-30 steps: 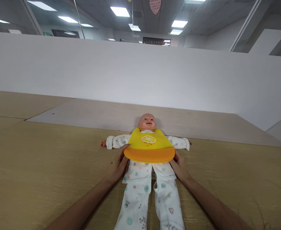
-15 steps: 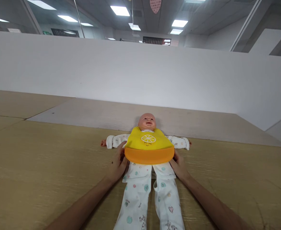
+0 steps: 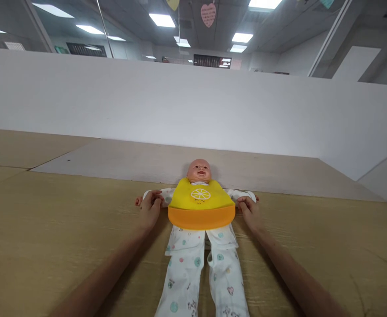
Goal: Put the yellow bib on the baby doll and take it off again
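A baby doll (image 3: 199, 171) lies on its back with both arms stretched out sideways. Around its neck is a yellow bib (image 3: 183, 198) with a citrus slice print and an orange catch pocket (image 3: 201, 218). White patterned trousers (image 3: 186, 273) cover its legs. My left hand (image 3: 150, 210) pinches the doll's sleeve on the left, close to the cuff. On the other side, my right hand (image 3: 249, 213) has its fingers closed on the right sleeve (image 3: 234, 193). Both hands are apart from the bib.
The doll rests on a tan wooden surface (image 3: 81, 229). Behind its head runs a paler panel (image 3: 130, 156), then a white wall (image 3: 180, 105) with glass above. Paper hearts (image 3: 208, 14) hang beyond the glass.
Both my hands have left the bib's lower corners and moved outward and up to the doll's sleeves. The view has tilted up slightly. The bib lies as before.
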{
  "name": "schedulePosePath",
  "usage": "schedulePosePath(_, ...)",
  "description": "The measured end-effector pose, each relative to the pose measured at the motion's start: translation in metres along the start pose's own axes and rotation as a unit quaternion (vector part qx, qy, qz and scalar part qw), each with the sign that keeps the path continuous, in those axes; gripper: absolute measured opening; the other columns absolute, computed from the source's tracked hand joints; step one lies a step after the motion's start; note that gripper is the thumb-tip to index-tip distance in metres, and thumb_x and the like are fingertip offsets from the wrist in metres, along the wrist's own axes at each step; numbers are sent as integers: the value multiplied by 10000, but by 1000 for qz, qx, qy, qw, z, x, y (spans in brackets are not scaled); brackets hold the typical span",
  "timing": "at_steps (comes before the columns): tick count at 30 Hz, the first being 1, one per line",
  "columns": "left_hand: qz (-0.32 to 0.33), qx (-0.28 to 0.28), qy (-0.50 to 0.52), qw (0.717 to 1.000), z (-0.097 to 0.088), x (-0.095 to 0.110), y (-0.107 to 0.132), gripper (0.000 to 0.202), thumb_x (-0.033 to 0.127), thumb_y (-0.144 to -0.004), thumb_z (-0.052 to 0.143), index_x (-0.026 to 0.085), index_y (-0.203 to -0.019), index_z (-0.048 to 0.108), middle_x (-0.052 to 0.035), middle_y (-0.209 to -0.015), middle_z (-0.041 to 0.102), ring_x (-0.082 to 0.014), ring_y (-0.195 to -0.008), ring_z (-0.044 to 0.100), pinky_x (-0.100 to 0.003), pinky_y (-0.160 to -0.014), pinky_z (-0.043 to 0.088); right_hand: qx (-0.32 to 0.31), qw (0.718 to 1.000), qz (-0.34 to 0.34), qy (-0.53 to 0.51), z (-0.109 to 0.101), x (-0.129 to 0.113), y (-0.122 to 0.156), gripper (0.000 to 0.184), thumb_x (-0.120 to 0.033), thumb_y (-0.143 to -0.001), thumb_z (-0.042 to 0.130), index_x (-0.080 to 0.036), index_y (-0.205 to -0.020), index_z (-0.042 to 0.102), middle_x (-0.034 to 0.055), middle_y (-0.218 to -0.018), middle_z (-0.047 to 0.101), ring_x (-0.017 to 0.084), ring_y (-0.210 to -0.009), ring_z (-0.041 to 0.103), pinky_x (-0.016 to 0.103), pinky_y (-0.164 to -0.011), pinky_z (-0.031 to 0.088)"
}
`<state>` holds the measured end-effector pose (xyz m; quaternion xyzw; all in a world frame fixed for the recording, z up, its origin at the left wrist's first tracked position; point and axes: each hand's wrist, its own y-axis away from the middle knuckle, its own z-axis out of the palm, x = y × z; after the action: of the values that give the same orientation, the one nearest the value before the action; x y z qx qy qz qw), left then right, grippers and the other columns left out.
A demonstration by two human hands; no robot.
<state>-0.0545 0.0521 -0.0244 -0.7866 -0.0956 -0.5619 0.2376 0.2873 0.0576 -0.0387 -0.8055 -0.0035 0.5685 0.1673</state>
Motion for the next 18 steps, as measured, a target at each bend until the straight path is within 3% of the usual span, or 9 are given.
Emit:
schedulePosePath(5, -104, -44, 114, 987, 25, 12, -56, 269, 337, -578, 554, 187, -800, 580, -5, -729, 605, -156, -637, 568, -290, -628, 459, -13, 999, 5, 35, 1, -21, -35, 212, -339, -713, 478, -190, -796, 605, 10, -640, 595, 153, -628, 549, 275, -621, 437)
schedulePosePath(10, -169, -97, 70, 978, 68, 9, -99, 477, 301, -600, 553, 201, -1067, 561, 10, -679, 584, -140, -567, 554, -296, -594, 452, -115, 987, 107, -31, 37, -32, -93, 325, -288, -696, 464, -157, -933, 642, 60, -751, 688, 169, -676, 628, 269, -607, 466)
schedulePosePath(14, -143, -158, 81, 974, 99, 2, -113, 357, 338, -627, 531, 179, -936, 612, -26, -679, 628, -191, -640, 603, -308, -598, 461, -167, 981, 90, -39, 77, -32, -127, 207, -321, -710, 544, -137, -713, 638, 36, -619, 645, 158, -625, 579, 283, -620, 460)
schedulePosePath(18, -82, -197, 81, 974, 113, -3, -120, 228, 362, -631, 509, 176, -696, 623, -43, -717, 672, -224, -760, 607, -316, -678, 469, -183, 980, 65, -52, 101, -31, -143, 243, -360, -733, 534, -154, -627, 607, 11, -592, 628, 149, -662, 552, 287, -672, 472)
